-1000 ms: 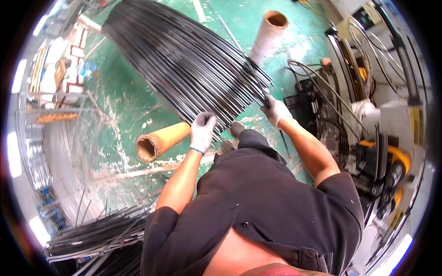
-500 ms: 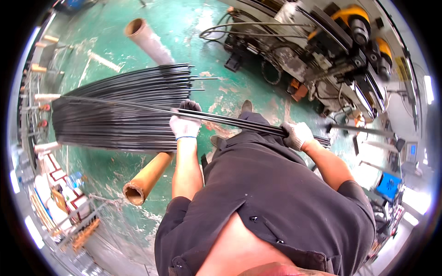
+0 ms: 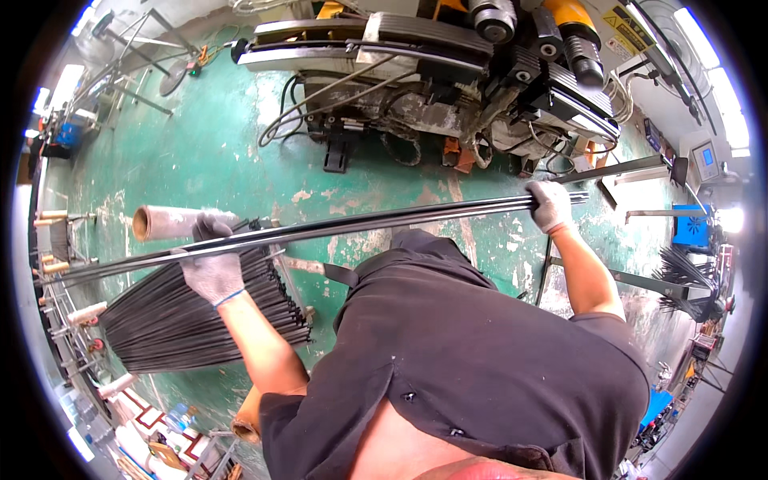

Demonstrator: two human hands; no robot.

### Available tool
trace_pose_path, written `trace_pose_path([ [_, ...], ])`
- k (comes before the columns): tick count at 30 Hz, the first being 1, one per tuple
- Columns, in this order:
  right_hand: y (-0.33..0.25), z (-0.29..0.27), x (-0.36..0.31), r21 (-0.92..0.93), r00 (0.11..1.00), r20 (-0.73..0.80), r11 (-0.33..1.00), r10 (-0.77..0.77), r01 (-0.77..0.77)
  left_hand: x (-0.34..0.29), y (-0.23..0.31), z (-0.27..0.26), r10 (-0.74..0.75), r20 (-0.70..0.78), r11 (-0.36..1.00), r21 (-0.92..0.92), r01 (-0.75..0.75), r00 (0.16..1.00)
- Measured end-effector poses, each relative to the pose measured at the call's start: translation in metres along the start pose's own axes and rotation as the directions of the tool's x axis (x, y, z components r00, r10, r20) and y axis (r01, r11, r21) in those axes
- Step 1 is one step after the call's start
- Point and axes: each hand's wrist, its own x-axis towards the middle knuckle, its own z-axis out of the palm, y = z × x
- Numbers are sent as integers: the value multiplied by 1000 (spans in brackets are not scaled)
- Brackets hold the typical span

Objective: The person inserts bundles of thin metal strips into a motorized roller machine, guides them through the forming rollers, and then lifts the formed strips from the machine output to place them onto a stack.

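Several long thin black rods [image 3: 384, 220] lie as a bundle across the front of my body, tilted up to the right. My left hand [image 3: 214, 274], in a pale work glove with dark fingertips, is closed round the bundle from below, left of my body. Close to the right end of the rods, my right hand [image 3: 552, 208], gloved too, grips them. The rods' far left part runs out past my left hand. Behind and below that hand is a large pile of similar black rods [image 3: 184, 320], partly hidden by my arm.
A machine with rails and cables [image 3: 416, 88] stands ahead. One cardboard tube wrapped in film [image 3: 172, 222] shows by the pile, another tube [image 3: 246, 428] near my left elbow. At right are a metal bar [image 3: 616, 170], a blue box-shaped unit [image 3: 690, 226] and a cluster of dark rods [image 3: 684, 280].
My body has turned to the right, so the machine now lies straight ahead and the pile further left. Both hands carry the rods, lifted away from the pile, with the right end raised.
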Motion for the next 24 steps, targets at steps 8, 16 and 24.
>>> trace_pose_path([
  [8, 97, -26, -17, -55, 968, -80, 969, 238, -243, 85, -108, 124, -212, 378, 965, -64, 254, 901],
  [16, 133, -10, -62, -116, 786, -134, 778, 603, -617, 157, -134, 188, -277, 208, 956, -35, 291, 938],
  [24, 39, 29, 30, 978, -407, 117, -177, 906, -113, 221, -184, 208, -299, 116, 951, 122, 285, 947],
])
